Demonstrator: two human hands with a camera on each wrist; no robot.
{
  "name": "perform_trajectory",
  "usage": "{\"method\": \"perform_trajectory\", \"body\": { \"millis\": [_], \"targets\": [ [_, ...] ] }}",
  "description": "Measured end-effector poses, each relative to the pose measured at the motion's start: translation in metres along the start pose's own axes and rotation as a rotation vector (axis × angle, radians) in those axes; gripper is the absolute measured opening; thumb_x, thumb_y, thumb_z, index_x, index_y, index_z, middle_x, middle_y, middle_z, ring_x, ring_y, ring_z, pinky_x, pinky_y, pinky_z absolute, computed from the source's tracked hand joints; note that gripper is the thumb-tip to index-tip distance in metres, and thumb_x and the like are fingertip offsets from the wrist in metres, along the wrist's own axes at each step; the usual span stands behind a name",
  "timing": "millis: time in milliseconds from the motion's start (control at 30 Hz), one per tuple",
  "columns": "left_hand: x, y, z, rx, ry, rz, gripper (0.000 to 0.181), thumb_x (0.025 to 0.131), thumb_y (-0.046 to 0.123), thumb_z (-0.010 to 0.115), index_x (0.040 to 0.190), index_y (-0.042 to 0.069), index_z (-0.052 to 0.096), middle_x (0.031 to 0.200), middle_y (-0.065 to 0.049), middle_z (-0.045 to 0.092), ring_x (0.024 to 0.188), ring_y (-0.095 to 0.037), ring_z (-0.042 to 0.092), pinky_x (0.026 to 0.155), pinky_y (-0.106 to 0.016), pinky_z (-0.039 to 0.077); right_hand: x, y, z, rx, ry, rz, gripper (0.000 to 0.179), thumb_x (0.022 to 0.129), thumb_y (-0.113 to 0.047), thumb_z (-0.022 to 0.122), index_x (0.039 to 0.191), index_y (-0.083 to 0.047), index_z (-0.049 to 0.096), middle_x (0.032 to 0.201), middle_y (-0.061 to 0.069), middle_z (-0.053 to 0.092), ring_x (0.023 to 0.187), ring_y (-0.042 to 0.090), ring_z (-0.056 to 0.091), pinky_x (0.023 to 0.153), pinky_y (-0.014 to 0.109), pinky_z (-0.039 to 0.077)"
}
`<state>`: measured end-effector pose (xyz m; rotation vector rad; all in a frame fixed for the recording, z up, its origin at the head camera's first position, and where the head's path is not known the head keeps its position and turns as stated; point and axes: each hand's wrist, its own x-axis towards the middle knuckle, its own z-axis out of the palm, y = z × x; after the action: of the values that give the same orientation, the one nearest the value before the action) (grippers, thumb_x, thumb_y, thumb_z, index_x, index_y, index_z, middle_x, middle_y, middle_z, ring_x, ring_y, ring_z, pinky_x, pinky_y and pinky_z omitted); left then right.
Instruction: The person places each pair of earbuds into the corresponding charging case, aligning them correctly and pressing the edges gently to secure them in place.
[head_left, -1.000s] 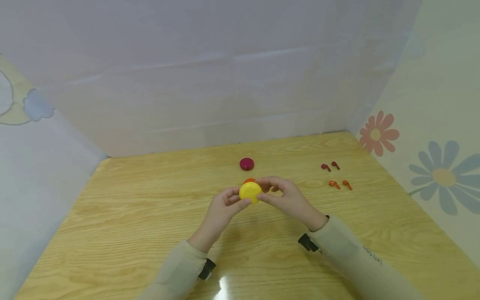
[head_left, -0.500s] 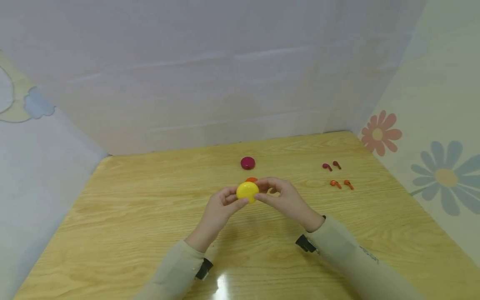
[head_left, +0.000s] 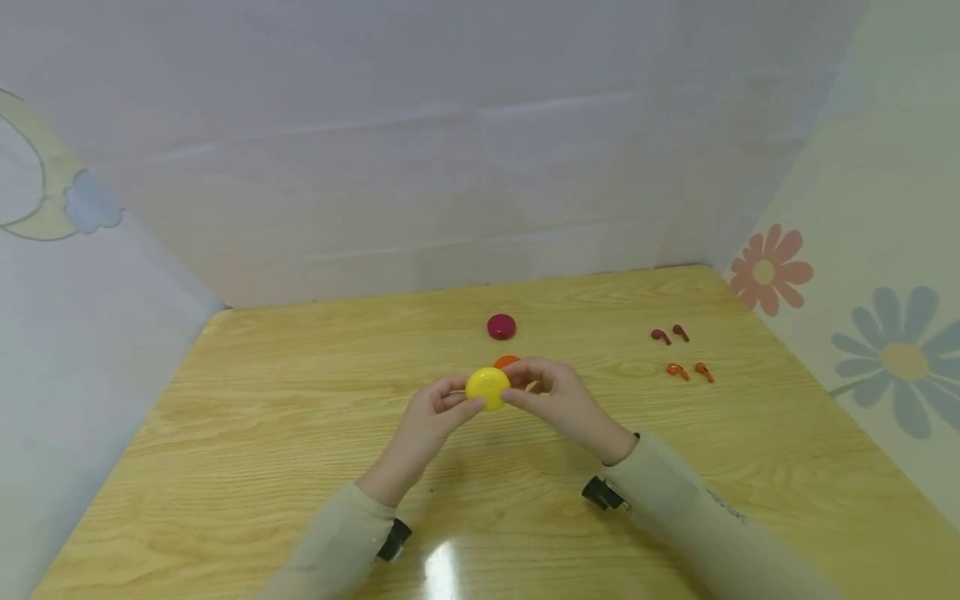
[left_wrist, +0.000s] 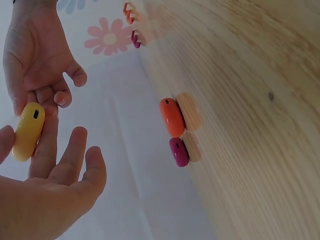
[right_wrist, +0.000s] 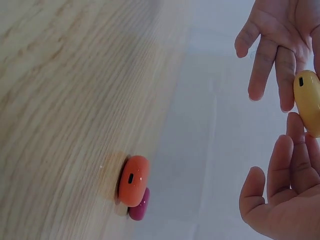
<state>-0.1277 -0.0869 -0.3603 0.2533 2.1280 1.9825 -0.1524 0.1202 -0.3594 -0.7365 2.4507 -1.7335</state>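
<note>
A round yellow earbud case (head_left: 487,389) is held above the table between both hands, its lid closed. My left hand (head_left: 420,427) pinches it at the left edge with thumb and fingers. From the right, my right hand (head_left: 564,406) pinches the opposite edge. In the left wrist view a dark charging port shows on the side of the yellow case (left_wrist: 30,131). Behind it on the table sits an orange earbud case (left_wrist: 172,118), partly hidden in the head view by the yellow case and right hand. Farther back is a magenta earbud case (head_left: 501,326).
Two magenta earbuds (head_left: 661,336) and two orange earbuds (head_left: 678,372) lie at the right of the wooden table (head_left: 262,417). White sheeting (head_left: 375,208) stands behind the table, and a flower-printed panel (head_left: 885,250) borders its right side.
Both hands have shifted a little to the left with the yellow case, so more of the orange case shows. The head view has turned slightly left. Both grips look the same.
</note>
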Motion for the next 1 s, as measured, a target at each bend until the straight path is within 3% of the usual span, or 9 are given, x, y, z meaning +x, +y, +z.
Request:
{"method": "perform_trajectory", "body": {
  "millis": [333, 600, 1000],
  "targets": [
    [-0.004, -0.002, -0.009, 0.048, 0.050, -0.028, 0.033, 0.094, 0.015, 0.064, 0.120, -0.006, 0.060, 0.111, -0.015, 0.068, 0.106, -0.025, 0.063, 0.098, -0.046, 0.045, 0.003, -0.001, 0.011, 0.016, -0.014, 0.054, 0.024, 0.091, -0.011, 0.069, 0.111, 0.002, 0.067, 0.096, 0.006, 0.066, 0.088, 0.020, 0.058, 0.072, 0.028, 0.049],
    [-0.008, -0.007, -0.018, 0.030, 0.080, -0.063, 0.030, 0.093, 0.015, 0.066, 0.117, -0.003, 0.062, 0.108, -0.010, 0.069, 0.103, -0.021, 0.062, 0.099, -0.047, 0.043, 0.007, -0.001, 0.023, 0.031, -0.022, 0.067, 0.027, 0.090, -0.011, 0.069, 0.113, 0.003, 0.067, 0.095, 0.006, 0.068, 0.086, 0.018, 0.059, 0.069, 0.026, 0.048],
    [-0.011, -0.011, -0.032, 0.056, 0.129, -0.108, 0.035, 0.093, 0.016, 0.066, 0.121, -0.004, 0.060, 0.108, -0.010, 0.069, 0.104, -0.022, 0.062, 0.100, -0.049, 0.041, 0.016, 0.001, 0.038, 0.042, -0.042, 0.081, 0.027, 0.091, -0.012, 0.068, 0.113, 0.003, 0.067, 0.098, 0.007, 0.069, 0.087, 0.016, 0.060, 0.073, 0.030, 0.047]
  ]
}}
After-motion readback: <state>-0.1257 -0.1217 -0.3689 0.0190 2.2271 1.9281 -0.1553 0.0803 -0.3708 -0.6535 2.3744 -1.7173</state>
